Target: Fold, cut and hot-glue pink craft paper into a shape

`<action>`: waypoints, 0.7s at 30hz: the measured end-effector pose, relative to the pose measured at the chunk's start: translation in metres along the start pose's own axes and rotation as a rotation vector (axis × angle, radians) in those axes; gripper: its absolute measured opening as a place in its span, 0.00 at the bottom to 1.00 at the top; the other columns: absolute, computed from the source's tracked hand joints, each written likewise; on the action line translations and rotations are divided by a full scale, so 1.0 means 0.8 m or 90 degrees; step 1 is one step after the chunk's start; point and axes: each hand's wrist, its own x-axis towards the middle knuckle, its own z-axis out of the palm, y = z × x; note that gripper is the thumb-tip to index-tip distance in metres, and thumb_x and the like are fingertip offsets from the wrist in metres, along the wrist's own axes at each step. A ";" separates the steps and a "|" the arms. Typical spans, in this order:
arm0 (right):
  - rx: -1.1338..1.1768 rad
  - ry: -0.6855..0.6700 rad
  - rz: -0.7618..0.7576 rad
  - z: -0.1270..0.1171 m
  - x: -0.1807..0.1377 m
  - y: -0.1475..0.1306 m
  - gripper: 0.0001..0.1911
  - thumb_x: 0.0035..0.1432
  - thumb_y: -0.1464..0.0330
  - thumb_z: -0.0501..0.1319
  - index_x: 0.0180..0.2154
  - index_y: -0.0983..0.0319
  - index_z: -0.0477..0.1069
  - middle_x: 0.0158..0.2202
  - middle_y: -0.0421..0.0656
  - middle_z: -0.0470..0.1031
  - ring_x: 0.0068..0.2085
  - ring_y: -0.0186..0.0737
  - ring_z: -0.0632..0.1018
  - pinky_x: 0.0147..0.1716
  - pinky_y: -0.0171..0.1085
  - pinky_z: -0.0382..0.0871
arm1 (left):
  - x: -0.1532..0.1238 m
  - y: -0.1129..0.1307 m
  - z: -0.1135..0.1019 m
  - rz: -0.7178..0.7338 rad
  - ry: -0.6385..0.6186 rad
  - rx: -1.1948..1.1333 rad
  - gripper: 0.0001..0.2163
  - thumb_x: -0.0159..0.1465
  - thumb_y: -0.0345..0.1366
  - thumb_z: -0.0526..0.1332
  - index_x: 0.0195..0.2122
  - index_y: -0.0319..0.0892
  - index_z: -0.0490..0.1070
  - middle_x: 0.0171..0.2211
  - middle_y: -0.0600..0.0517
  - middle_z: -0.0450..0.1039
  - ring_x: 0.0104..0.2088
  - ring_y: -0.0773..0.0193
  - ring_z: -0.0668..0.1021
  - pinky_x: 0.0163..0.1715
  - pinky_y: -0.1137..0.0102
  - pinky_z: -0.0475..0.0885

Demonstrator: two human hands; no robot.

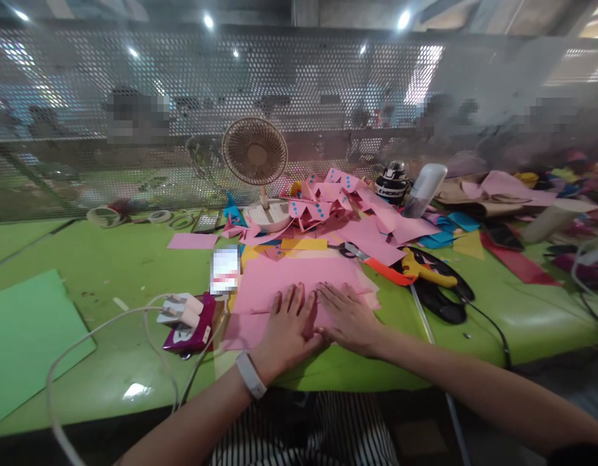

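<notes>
A pink paper sheet [265,278] lies in front of me on the green table, with a fold line across its lower part. My left hand [289,323] rests flat on the sheet, fingers stretched out and slightly apart, with a pale band [251,374] round the wrist. Beside it my right hand [350,317] also presses flat on the paper, fingers extended towards the left hand. The two thumbs nearly meet near the sheet's lower edge. Scissors [348,250] lie just beyond the sheet, partly under pink paper.
Behind the sheet are cut pink papers [338,194] and a small fan [255,155]. To the left sit a purple power adapter [192,333] with white cables and a green sheet [32,330]. Yellow-handled pliers or cutters [428,270] lie right, beside a black object [442,304].
</notes>
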 end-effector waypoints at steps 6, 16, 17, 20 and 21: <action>-0.006 -0.017 0.043 -0.008 -0.010 0.004 0.41 0.62 0.44 0.45 0.68 0.61 0.48 0.69 0.49 0.46 0.68 0.60 0.49 0.60 0.69 0.44 | 0.000 0.001 0.000 0.001 0.007 -0.011 0.39 0.65 0.63 0.44 0.68 0.38 0.50 0.68 0.35 0.44 0.67 0.41 0.49 0.62 0.45 0.45; -0.038 0.013 0.021 0.011 -0.019 0.018 0.39 0.63 0.43 0.43 0.68 0.55 0.45 0.70 0.48 0.46 0.69 0.57 0.48 0.61 0.66 0.43 | -0.006 0.002 0.003 0.003 0.026 -0.042 0.40 0.64 0.65 0.41 0.68 0.40 0.49 0.69 0.38 0.43 0.68 0.43 0.48 0.62 0.45 0.42; -0.043 0.018 0.018 0.014 -0.020 0.019 0.39 0.63 0.43 0.43 0.68 0.55 0.45 0.70 0.47 0.46 0.69 0.57 0.48 0.61 0.66 0.43 | -0.007 0.002 0.003 0.000 0.024 -0.042 0.40 0.64 0.65 0.41 0.68 0.41 0.49 0.69 0.38 0.43 0.68 0.42 0.48 0.62 0.45 0.42; -0.056 0.033 0.012 0.022 -0.022 0.022 0.39 0.63 0.44 0.43 0.68 0.55 0.44 0.70 0.47 0.45 0.69 0.56 0.49 0.61 0.66 0.44 | -0.009 0.005 0.003 -0.018 0.017 -0.041 0.41 0.63 0.66 0.40 0.68 0.41 0.48 0.69 0.38 0.43 0.67 0.40 0.48 0.61 0.41 0.42; -0.061 0.040 0.009 0.025 -0.022 0.023 0.39 0.63 0.44 0.44 0.68 0.55 0.44 0.70 0.47 0.46 0.68 0.57 0.49 0.61 0.66 0.44 | -0.010 0.006 0.002 -0.024 0.016 -0.042 0.42 0.63 0.67 0.39 0.68 0.40 0.47 0.69 0.37 0.43 0.67 0.38 0.48 0.60 0.40 0.42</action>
